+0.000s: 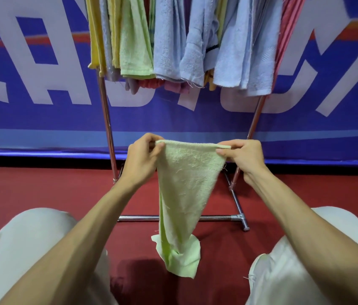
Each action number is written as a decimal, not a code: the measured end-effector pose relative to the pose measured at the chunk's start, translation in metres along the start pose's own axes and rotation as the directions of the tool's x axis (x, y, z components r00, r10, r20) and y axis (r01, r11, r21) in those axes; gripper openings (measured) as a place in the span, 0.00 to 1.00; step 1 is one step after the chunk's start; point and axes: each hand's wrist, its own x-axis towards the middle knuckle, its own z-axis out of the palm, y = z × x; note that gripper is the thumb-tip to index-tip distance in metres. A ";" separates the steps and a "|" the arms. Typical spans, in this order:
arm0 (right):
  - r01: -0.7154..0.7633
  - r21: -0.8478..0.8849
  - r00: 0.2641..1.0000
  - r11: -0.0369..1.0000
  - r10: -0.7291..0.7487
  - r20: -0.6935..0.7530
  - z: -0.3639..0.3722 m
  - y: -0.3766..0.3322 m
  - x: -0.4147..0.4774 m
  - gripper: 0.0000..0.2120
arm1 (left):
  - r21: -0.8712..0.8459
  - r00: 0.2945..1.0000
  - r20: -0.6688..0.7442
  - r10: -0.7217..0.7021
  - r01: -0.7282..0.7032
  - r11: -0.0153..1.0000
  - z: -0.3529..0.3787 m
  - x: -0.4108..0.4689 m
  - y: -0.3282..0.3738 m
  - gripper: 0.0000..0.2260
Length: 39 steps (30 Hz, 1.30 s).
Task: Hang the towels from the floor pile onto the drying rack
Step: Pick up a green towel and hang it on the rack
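Green towel [186,190]: held in the air in front of the person, below the loaded rails; top hem stretched level between both hands, body hanging and narrowing to a crumpled tail between the knees
Handling: judged light, soft and limp terry; neither fragile nor slippery; loose threads at the edges may snag; it will sag and bunch wherever unsupported
Where to hold: the two top corners, as now, so the hem stays spread for laying over a rail
Left grip [141,157]: thumb and fingers pinching the towel's left top corner
Right grip [243,156]: pinching the right top corner, hem end poking past the fingers
Drying rack [107,119]: chrome frame straight ahead, base bar on the floor behind the towel
Hung towels [169,40]: yellow, green, blue and pink, crowded together; free rail space cannot be judged
Red floor [41,190]: the pile is not in view
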 end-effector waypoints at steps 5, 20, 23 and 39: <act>-0.017 0.085 1.000 0.996 0.016 0.022 0.003 -0.007 -0.005 0.08 | -0.153 0.998 -0.024 -0.057 0.053 0.987 -0.012 0.004 0.004 0.04; 0.433 0.089 0.899 0.897 -0.422 -0.118 -0.017 -0.172 0.005 0.08 | -0.365 0.990 -0.075 0.117 -0.137 0.921 -0.073 0.047 0.141 0.05; 0.530 0.015 0.844 0.848 -0.526 -0.101 -0.027 -0.206 0.006 0.06 | -0.298 0.981 -0.078 0.176 -0.192 0.935 -0.090 0.060 0.167 0.05; 0.699 -0.122 0.631 0.705 -0.688 -0.359 -0.049 -0.338 0.005 0.08 | 0.192 0.776 -0.254 0.578 -0.545 0.816 -0.153 0.100 0.288 0.11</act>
